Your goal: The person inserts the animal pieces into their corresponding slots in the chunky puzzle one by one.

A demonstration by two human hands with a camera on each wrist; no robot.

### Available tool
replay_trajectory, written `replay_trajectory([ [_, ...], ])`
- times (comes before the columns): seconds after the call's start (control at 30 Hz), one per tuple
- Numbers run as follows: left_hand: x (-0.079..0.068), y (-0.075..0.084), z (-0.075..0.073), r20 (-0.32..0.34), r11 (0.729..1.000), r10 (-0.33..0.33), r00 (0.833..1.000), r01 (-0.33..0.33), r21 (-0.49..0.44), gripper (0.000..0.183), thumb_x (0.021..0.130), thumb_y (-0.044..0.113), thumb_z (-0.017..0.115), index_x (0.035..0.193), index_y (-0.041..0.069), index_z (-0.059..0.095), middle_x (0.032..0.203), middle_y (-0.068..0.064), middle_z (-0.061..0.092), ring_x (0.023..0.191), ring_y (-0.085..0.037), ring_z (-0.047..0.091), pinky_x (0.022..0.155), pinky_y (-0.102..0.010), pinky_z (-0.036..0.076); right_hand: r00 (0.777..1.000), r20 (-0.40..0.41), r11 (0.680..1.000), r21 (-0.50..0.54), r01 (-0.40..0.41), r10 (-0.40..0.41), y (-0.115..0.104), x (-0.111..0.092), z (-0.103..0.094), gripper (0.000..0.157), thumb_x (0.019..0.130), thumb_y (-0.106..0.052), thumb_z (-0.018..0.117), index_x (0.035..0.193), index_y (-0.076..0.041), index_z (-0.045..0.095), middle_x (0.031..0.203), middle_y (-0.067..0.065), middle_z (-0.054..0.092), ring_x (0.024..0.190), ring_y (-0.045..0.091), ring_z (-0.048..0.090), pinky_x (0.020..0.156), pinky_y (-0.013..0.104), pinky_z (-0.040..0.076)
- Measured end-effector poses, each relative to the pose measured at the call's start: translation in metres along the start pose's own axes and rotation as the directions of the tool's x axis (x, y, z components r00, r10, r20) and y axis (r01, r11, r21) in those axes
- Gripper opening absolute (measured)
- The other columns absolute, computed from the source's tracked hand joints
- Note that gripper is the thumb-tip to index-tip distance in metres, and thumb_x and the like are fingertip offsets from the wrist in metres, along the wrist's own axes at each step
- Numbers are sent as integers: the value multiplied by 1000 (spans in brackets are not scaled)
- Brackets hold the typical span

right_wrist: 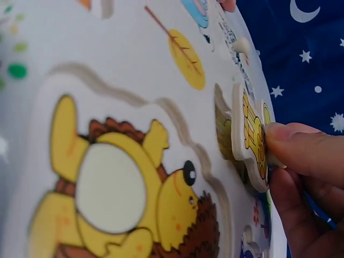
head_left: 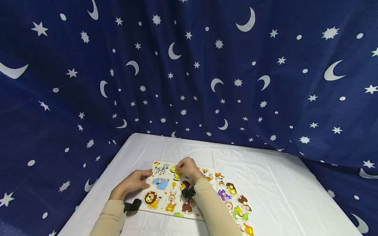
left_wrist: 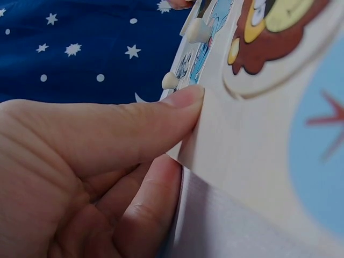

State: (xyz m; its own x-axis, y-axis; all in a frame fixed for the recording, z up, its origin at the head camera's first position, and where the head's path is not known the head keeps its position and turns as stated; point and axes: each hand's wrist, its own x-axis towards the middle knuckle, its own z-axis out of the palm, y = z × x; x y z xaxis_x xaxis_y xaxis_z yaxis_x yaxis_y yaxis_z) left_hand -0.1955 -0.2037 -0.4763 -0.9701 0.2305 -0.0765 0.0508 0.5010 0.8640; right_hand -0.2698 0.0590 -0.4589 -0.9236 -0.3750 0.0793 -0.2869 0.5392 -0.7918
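Note:
A wooden animal puzzle board (head_left: 162, 209) lies on the table, with a zebra (head_left: 161, 169), a blue elephant (head_left: 160, 183) and a lion (head_left: 152, 199) along its left side. My left hand (head_left: 131, 183) rests at the board's left edge, fingers spread; in the left wrist view its thumb (left_wrist: 161, 118) touches the rim. My right hand (head_left: 188, 168) pinches a yellow animal puzzle piece (right_wrist: 251, 137) between thumb and fingertips. That piece is tilted over its recess (right_wrist: 223, 129), partly overlapping it. The hedgehog recess (right_wrist: 115, 183) shows its printed picture near the right wrist camera.
Several loose puzzle pieces lie on the white tablecloth (head_left: 283, 196) right of the board, among them a purple animal (head_left: 224, 195), a monkey (head_left: 243, 203) and a green crocodile (head_left: 240, 214). A dark blue curtain (head_left: 200, 98) with moons and stars stands behind the table.

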Motion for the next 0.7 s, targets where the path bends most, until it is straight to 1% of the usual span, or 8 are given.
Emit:
replay_trajectory([
  [0.17,-1,1,1,-8,1000,-8,1000,8,6,59,73,-10,76,130,-8,62,150,-25,47,144,-45,38,119,-54,30,1000,12,1000,5,0,0,1,-1,1,7,78,2,79,73,-2,77,72,8,75,57,6,55,54,19,46],
  [0.43,-2,-3,1,12,999,33,999,-34,10,58,74,-8,75,130,-11,60,150,-27,46,143,-47,37,118,-56,30,1000,3,1000,-2,-7,7,7,-2,6,8,78,0,81,72,-4,78,71,4,74,60,6,56,58,19,47],
  [0.6,-2,-3,0,13,999,31,999,-31,8,58,74,-8,75,131,-11,60,151,-27,46,143,-47,36,118,-56,30,1000,-2,1000,1,-7,7,7,-2,7,9,78,-1,81,71,-5,77,71,4,74,61,7,56,58,20,48],
  [0.7,-3,-2,0,10,1000,26,1000,-26,4,58,75,-9,75,131,-11,60,151,-27,45,143,-47,36,118,-56,30,1000,-7,1000,1,-4,4,7,-2,8,8,78,-1,82,72,-4,77,72,5,75,62,6,57,60,20,49],
])
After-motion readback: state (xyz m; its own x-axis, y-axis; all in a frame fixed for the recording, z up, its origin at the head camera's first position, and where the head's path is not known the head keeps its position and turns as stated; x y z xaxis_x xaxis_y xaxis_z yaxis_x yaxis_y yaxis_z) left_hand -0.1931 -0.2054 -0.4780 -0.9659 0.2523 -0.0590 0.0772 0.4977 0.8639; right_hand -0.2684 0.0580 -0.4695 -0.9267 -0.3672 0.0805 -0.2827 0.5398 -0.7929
